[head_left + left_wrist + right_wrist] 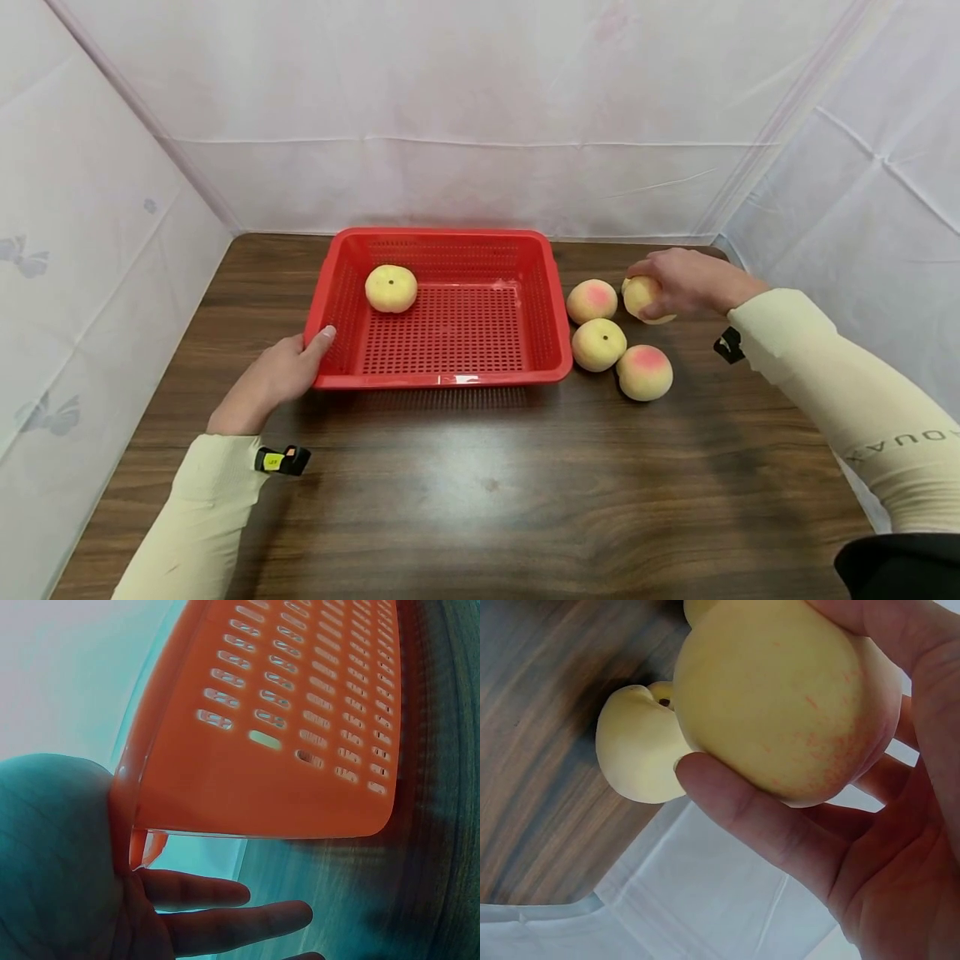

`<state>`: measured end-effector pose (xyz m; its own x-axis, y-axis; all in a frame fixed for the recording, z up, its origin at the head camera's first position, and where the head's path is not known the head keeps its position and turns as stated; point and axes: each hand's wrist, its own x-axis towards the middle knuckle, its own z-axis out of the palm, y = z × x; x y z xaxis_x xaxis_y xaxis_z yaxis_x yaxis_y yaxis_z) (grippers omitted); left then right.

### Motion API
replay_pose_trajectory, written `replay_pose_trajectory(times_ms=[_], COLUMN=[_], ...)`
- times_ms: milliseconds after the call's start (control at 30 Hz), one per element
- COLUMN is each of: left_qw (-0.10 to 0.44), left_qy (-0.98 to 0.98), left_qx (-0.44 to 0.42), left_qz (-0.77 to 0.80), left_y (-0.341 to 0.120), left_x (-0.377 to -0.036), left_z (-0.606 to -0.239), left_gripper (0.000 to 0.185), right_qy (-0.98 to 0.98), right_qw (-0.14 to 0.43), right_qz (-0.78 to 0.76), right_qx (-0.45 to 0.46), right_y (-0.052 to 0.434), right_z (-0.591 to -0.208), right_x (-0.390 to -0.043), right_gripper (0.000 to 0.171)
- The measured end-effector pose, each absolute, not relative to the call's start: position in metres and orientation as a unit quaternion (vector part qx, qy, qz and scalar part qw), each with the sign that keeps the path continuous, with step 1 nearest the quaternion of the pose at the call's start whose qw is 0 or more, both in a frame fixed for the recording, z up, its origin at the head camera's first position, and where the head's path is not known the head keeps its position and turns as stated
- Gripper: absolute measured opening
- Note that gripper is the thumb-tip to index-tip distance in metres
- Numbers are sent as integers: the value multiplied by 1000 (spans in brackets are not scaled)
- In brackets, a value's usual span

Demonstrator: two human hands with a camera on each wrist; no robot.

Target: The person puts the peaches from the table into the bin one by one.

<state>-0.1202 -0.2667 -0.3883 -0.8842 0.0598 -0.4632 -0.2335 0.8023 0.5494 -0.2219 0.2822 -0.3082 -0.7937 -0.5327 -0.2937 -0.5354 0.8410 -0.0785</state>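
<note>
A red plastic basket (442,380) with slotted sides stands on the table. One yellow peach (391,289) lies inside it, at the back left. My left hand (279,373) holds the basket's front left rim, thumb over the top; in the left wrist view its fingers (240,926) stretch out beneath the rim. To the right of the basket, my right hand (693,282) grips a peach (787,705) between thumb and fingers. Beside it on the table sit a blushed peach (592,302), a yellow peach (598,345) and another blushed peach (645,373), close together.
The dark wooden table (465,500) extends in front of the basket. Pale patterned cloth (465,100) hangs behind it and along both sides. Another peach (637,746) shows beneath the held one in the right wrist view, near the table edge.
</note>
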Motion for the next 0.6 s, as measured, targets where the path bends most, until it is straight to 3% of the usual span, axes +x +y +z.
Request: replay_pose_trajectory(times_ms=[600], left_qw=[245], left_qy=[917], left_qx=[-52], left_qz=[311], left_y=[-268], left_x=[-120], left_z=[-389], left_gripper=[70], right_qy=[944], right_qw=[142], right_qz=[-1], right_qx=[-299], right_y=[271], right_z=[-295], right_x=[-227], right_gripper=[54])
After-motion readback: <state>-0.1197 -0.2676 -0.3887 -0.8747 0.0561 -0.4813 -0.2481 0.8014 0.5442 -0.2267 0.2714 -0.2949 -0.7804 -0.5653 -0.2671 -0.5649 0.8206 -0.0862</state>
